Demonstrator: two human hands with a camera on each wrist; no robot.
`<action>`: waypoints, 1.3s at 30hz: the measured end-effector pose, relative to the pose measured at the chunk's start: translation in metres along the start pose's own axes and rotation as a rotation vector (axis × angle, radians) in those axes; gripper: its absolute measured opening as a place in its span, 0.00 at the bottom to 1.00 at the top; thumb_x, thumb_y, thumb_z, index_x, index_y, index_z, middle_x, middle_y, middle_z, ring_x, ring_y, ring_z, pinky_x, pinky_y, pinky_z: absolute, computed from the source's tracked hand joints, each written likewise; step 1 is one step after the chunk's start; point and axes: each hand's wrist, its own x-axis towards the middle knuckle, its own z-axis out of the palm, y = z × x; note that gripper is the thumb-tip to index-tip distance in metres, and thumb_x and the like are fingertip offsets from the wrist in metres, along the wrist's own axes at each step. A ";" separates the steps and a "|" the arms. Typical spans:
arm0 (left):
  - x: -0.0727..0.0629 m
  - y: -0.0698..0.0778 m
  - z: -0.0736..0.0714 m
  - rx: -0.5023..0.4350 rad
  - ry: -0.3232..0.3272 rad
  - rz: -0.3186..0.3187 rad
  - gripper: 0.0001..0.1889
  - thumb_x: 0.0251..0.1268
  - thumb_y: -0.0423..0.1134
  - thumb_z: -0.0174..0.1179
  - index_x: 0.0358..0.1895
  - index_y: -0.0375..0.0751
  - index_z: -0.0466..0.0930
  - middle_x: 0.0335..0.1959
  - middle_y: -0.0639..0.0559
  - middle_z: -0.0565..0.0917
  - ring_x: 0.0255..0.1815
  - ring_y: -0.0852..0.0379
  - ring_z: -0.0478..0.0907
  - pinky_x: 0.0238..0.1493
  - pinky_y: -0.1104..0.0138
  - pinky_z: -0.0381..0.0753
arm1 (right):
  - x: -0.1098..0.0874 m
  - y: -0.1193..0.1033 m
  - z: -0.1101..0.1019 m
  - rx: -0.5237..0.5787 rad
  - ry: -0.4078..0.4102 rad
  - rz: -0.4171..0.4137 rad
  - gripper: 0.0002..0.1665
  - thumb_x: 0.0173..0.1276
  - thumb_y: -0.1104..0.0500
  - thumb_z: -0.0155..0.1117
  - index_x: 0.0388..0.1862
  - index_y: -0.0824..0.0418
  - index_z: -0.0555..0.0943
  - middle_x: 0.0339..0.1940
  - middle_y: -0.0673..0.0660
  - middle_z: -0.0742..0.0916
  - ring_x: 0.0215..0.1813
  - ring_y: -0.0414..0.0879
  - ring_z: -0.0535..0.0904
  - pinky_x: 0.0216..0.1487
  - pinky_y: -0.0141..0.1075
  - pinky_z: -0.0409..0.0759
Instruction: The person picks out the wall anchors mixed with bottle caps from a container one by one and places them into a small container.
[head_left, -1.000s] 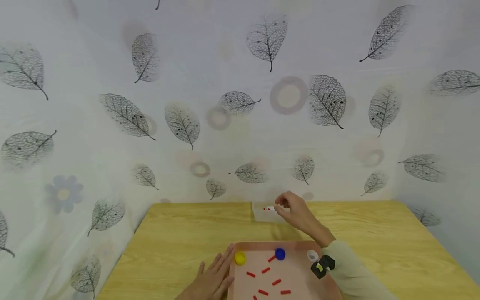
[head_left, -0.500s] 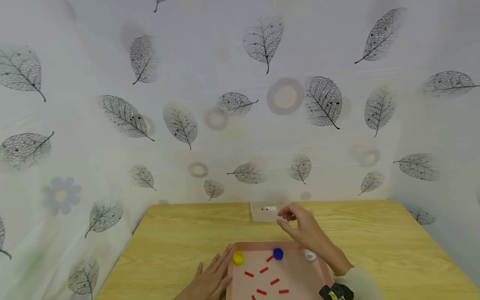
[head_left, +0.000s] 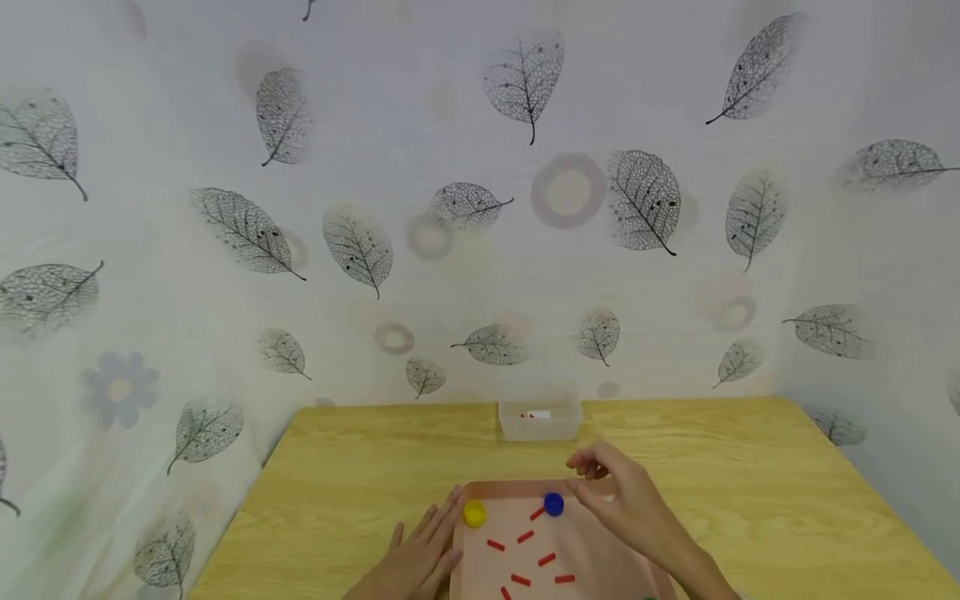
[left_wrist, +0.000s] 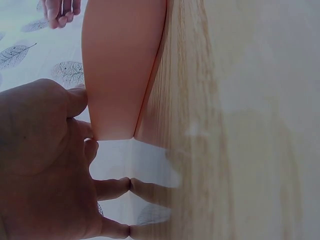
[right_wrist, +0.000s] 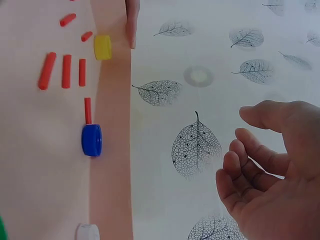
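Observation:
My left hand rests with straight fingers along the left side of a pink tray; in the left wrist view its thumb touches the tray's outer wall and its fingertips are down on the table. Over the tray's far right corner hovers my right hand, fingers loosely bent, nothing between them. Inside the tray lie several short red sticks, a yellow bottle cap and a blue bottle cap. The right wrist view also shows a white cap, mostly hidden by my right hand in the head view.
Behind the tray, at the back edge of the wooden table, stands a clear plastic box with some red bits and a white label-like patch in it. A leaf-patterned curtain hangs around the back and sides. A green bit shows at the tray's near right.
My right hand has drawn back from the clear box towards the tray, leaving the box in full view and covering the white cap. My left hand stays in place.

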 end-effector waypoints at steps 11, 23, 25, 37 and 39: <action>-0.001 0.002 -0.002 -0.004 -0.008 0.002 0.33 0.86 0.56 0.34 0.85 0.54 0.39 0.85 0.47 0.44 0.77 0.26 0.55 0.58 0.17 0.46 | -0.031 0.002 0.008 0.036 -0.003 0.012 0.15 0.65 0.66 0.74 0.43 0.48 0.82 0.36 0.41 0.82 0.37 0.36 0.77 0.37 0.34 0.81; -0.001 0.002 -0.002 -0.004 -0.025 -0.017 0.33 0.86 0.57 0.33 0.85 0.54 0.38 0.86 0.48 0.44 0.77 0.26 0.55 0.59 0.17 0.46 | -0.054 0.021 0.028 0.121 -0.098 -0.073 0.16 0.63 0.72 0.73 0.43 0.56 0.80 0.35 0.47 0.82 0.34 0.37 0.77 0.33 0.32 0.79; -0.001 0.003 -0.002 -0.001 -0.023 -0.015 0.33 0.86 0.57 0.33 0.85 0.54 0.38 0.86 0.48 0.44 0.77 0.26 0.55 0.59 0.17 0.46 | -0.056 0.020 0.029 0.142 -0.151 0.007 0.11 0.66 0.68 0.73 0.42 0.57 0.80 0.34 0.45 0.82 0.34 0.37 0.76 0.34 0.31 0.79; -0.001 0.004 -0.002 -0.005 -0.017 -0.016 0.33 0.86 0.57 0.34 0.85 0.55 0.38 0.85 0.48 0.44 0.77 0.27 0.55 0.59 0.17 0.46 | -0.062 0.028 0.031 0.227 -0.402 0.230 0.06 0.70 0.63 0.69 0.40 0.56 0.79 0.35 0.45 0.82 0.36 0.36 0.76 0.37 0.31 0.78; -0.001 0.004 -0.002 -0.008 -0.019 -0.024 0.33 0.85 0.57 0.34 0.85 0.56 0.38 0.86 0.48 0.44 0.77 0.27 0.55 0.60 0.17 0.45 | -0.063 0.029 0.031 0.225 -0.448 0.259 0.07 0.69 0.62 0.70 0.39 0.57 0.79 0.33 0.45 0.81 0.35 0.36 0.76 0.36 0.30 0.78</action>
